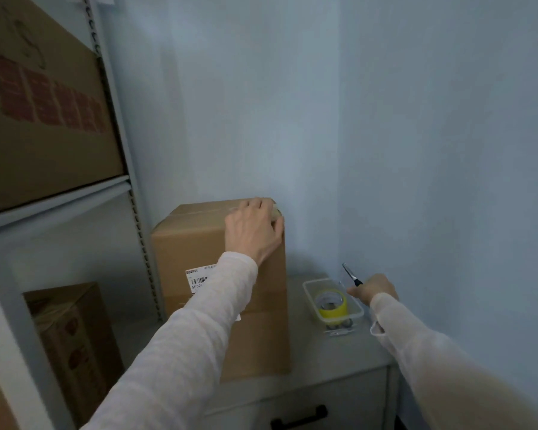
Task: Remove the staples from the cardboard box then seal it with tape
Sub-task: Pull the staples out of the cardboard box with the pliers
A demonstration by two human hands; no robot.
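A metal shelving rack [118,169] is filling the left side of the frame, carrying a big printed carton [41,119] at the upper left and another carton [75,346] at the lower left. Just right of the rack, in the centre of the frame, the cardboard box [199,243] is standing upright on a grey cabinet [333,361] – its top flaps are lying closed, and a white shipping label [199,279] is showing on its front face, partly behind a pale sleeve. The left hand [252,229] is resting on the box's top right corner, fingers curled over the far edge and pressing on the cardboard without enclosing anything. At the right of centre, near the box but apart from it, a clear plastic tray [309,290] is sitting on the cabinet top with a roll of yellow tape [333,305] inside it. Beside the tray's right rim the right hand [375,290] is closing around a thin tool [351,276] – dark handle in the fingers, metal tip pointing up and left. Small metal pieces [339,332] are lying in front of the tray; what they are I cannot tell
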